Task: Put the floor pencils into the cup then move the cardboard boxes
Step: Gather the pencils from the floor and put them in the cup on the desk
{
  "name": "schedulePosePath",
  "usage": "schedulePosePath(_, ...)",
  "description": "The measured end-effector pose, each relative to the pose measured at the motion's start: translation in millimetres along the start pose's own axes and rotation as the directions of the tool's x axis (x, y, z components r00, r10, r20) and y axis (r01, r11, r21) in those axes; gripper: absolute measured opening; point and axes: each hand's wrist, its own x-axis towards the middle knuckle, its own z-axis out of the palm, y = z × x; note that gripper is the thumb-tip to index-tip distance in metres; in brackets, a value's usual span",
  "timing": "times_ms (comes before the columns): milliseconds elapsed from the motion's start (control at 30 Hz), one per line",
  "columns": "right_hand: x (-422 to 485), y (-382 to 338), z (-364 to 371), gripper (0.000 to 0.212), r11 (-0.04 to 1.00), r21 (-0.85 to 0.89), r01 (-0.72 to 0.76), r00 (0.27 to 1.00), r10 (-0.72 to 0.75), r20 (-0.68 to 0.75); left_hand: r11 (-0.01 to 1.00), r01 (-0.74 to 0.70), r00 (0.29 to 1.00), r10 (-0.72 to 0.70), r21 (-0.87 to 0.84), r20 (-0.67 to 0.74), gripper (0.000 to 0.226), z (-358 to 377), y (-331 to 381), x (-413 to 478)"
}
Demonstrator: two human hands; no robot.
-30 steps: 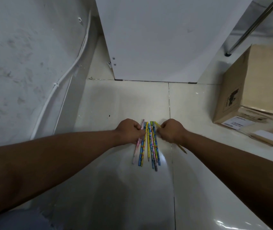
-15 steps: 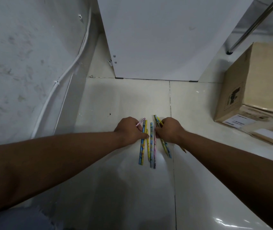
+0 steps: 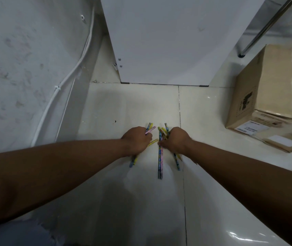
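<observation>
Several coloured pencils lie on the white floor tiles between my hands. My left hand [image 3: 138, 141] grips a few of them, their tips sticking out above and below its fist [image 3: 149, 127]. My right hand [image 3: 175, 140] curls round another few pencils [image 3: 165, 129]. Two pencils [image 3: 160, 164], blue and pink, lie straight on the tile between the hands, by my right thumb. A cardboard box [image 3: 266, 86] stands at the right on flattened cardboard [image 3: 283, 139]. No cup is in view.
A white cabinet panel [image 3: 168, 41] stands straight ahead. A scuffed wall with a white cable [image 3: 67, 77] runs along the left. A metal leg [image 3: 259, 32] slants at the upper right behind the box.
The single bunch of pencils has been split. My left hand drew some to the left, my right hand drew others to the right, and two stayed in the middle.
</observation>
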Motion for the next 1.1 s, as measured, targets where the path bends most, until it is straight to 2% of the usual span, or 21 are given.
schedulePosePath(100,-0.1,-2.1,-0.6,0.040,0.999,-0.042,0.018,1.000,-0.018,0.000,0.992,-0.012,0.997,0.021,0.122,-0.072,0.040,-0.2,-4.0,-5.9)
schedulePosePath(167,-2.2,-1.9,-0.8,0.035,0.995,-0.088,0.039,0.999,-0.039,0.000,0.974,-0.062,0.982,0.098,0.218,-0.160,0.034,-1.1,-5.7,-9.4)
schedulePosePath(233,-3.9,-1.5,0.5,0.029,0.994,-0.083,0.075,0.997,-0.073,0.027,0.964,-0.122,0.965,0.170,0.235,-0.198,0.029,-2.8,-3.5,-10.0)
schedulePosePath(333,-5.7,-0.2,0.7,0.026,0.992,-0.065,0.107,0.993,-0.104,0.048,0.967,-0.172,0.975,0.194,0.189,-0.107,0.027,-3.5,-0.1,-5.1)
schedulePosePath(400,-5.9,0.8,-0.3,0.029,0.993,0.045,0.113,0.991,-0.116,0.060,0.975,-0.170,0.982,0.179,0.144,-0.053,0.025,-3.0,-0.8,-3.5)
schedulePosePath(467,-7.2,1.5,-3.2,0.031,0.985,0.131,0.112,0.991,-0.120,0.055,0.977,-0.166,0.985,0.172,0.133,-0.032,0.034,-4.1,-4.4,-2.9)
schedulePosePath(633,-8.3,5.2,-8.7,0.035,0.989,0.132,0.070,0.995,-0.060,-0.079,0.963,-0.184,0.982,0.188,0.198,-0.003,0.053,-9.3,-13.0,0.4)
schedulePosePath(833,-8.4,2.1,-1.9,0.035,1.000,0.019,0.007,0.994,-0.005,-0.114,0.966,-0.182,0.983,0.182,0.181,0.020,0.065,-3.4,-10.6,-9.2)
schedulePosePath(1000,-5.6,3.8,-6.5,0.036,0.998,0.055,-0.039,0.992,0.045,-0.114,0.961,-0.205,0.978,0.196,0.185,0.067,0.056,7.5,-3.9,-24.5)
schedulePosePath(1100,-3.1,4.6,-11.5,0.039,0.989,0.114,-0.098,0.991,0.107,-0.077,0.962,-0.191,0.981,0.182,0.194,0.062,0.036,14.3,2.7,-28.8)
